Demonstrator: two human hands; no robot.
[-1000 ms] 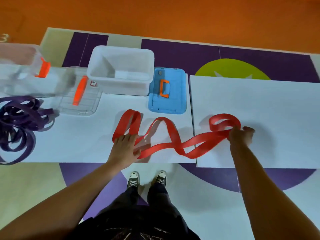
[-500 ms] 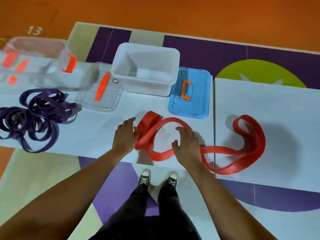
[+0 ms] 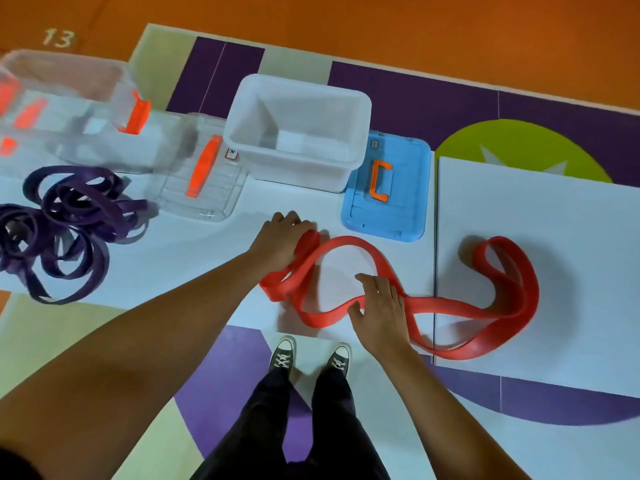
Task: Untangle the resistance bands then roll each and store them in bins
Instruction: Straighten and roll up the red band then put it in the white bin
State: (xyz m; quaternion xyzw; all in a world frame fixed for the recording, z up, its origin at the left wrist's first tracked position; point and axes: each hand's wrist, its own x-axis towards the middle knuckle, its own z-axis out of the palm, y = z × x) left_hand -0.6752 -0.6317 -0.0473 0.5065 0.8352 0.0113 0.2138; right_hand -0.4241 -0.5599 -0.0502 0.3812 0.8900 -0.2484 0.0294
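Note:
A long red resistance band (image 3: 460,306) lies in loose waves across the white table (image 3: 554,271). My left hand (image 3: 280,242) grips its folded left end, fingers curled over the fold. My right hand (image 3: 379,306) rests flat on the band's middle, fingers straight. A tangled heap of purple bands (image 3: 65,223) lies at the far left. An open white bin (image 3: 298,129) stands behind the red band, and a clear bin (image 3: 65,105) with orange latches stands at the back left.
A blue lid (image 3: 388,188) with an orange handle lies right of the white bin. A clear lid (image 3: 201,174) with an orange handle lies left of it. A seam splits the two table boards. My shoes show below the front edge.
My right hand let go of the band's right loop and moved left onto its middle. My left hand shifted onto the folded left end and now grips it. The view swung left.

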